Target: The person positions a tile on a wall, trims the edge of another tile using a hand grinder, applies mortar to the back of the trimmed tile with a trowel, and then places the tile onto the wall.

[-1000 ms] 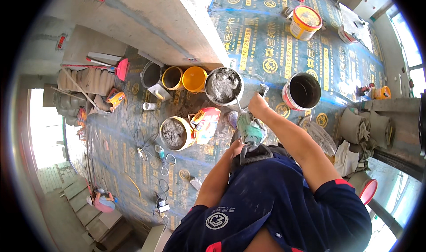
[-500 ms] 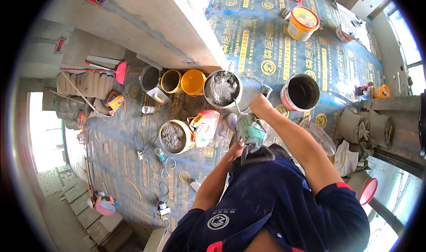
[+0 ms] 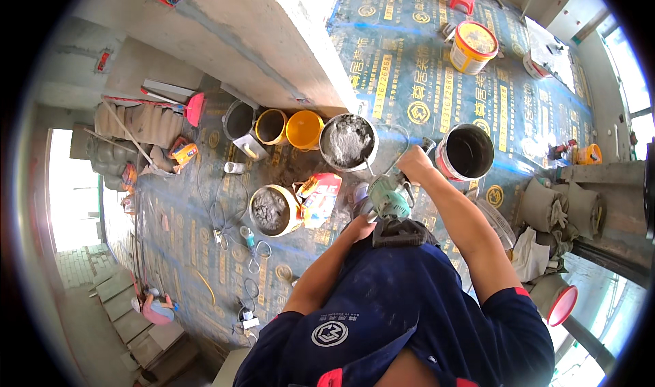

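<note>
A green hand-held power mixer [image 3: 390,201] is held in front of my body, its rod [image 3: 369,166] leading into a bucket of grey mortar [image 3: 348,141]. The mixer's lower end is hidden in the mortar. My right hand [image 3: 415,165] is closed around a side handle, whose grey end pokes out beyond the fist. On the other side, my left hand [image 3: 360,228] grips the other handle, fingers wrapped and partly hidden. A dark-lined bucket [image 3: 465,152] stands just right of my right hand.
Left of the mortar bucket stand yellow buckets [image 3: 305,129] and a second mortar-filled bucket [image 3: 271,210] beside a red-and-white bag [image 3: 319,199]. Cables [image 3: 222,218] trail over the covered floor. A bare wall [image 3: 293,80] rises ahead. Another person [image 3: 157,308] crouches at lower left.
The view has shifted slightly, so the surroundings sit a little lower and to the right. Both hands keep their grip on the mixer, and its rod stays in the mortar bucket.
</note>
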### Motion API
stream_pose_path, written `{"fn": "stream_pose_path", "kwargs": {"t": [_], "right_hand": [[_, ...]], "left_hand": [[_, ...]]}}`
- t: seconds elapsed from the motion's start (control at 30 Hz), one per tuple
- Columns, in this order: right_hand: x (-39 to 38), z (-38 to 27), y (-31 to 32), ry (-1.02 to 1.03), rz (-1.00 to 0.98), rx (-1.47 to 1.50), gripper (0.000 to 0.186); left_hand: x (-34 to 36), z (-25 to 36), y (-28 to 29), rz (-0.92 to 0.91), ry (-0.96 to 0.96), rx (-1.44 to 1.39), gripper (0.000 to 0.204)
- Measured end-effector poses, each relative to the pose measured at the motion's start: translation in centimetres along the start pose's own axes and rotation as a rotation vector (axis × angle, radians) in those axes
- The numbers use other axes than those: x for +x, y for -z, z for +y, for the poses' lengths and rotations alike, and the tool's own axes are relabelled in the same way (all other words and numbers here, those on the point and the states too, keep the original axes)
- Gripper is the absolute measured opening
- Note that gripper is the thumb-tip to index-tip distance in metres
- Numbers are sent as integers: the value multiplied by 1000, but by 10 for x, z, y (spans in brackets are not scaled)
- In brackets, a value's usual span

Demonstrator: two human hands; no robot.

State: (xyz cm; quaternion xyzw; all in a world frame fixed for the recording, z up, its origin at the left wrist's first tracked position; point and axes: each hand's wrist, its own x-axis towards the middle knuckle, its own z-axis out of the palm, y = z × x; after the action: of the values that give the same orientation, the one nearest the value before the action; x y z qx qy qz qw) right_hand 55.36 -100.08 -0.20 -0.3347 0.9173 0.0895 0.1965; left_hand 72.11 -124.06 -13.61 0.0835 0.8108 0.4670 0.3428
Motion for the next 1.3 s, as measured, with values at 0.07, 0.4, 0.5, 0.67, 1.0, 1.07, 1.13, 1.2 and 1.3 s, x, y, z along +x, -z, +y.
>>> {"fn": "stream_pose_path", "kwargs": {"t": [0.07, 0.4, 0.5, 0.67, 1.0, 1.07, 1.13, 1.2, 1.3], "right_hand": [[5, -2, 13, 21, 16, 21, 7], [14, 5, 20, -118, -33, 141, 11], [26, -15, 40, -104, 0, 155, 11], [9, -13, 17, -219, -40, 172, 10], [24, -38, 29, -281, 1, 161, 7], [26, -43, 30, -295, -7, 152, 8], [29, -46, 33, -313, -51, 158, 8], [40, -52, 44, -304, -47, 164, 9], [42, -52, 43, -310, -28, 155, 10]], "left_hand": [[-1, -6, 16, -15, -33, 50, 32], [-5, 60, 102, -168, 199, 346, 49], [-12, 23, 120, -139, 135, 388, 48], [3, 70, 138, -289, 113, 400, 49], [42, -8, 134, -476, 103, 483, 53], [39, -8, 140, -459, 143, 468, 54], [46, -34, 133, -422, 147, 440, 55], [54, -77, 126, -394, 25, 449, 55], [73, -120, 102, -357, -168, 462, 55]]}}
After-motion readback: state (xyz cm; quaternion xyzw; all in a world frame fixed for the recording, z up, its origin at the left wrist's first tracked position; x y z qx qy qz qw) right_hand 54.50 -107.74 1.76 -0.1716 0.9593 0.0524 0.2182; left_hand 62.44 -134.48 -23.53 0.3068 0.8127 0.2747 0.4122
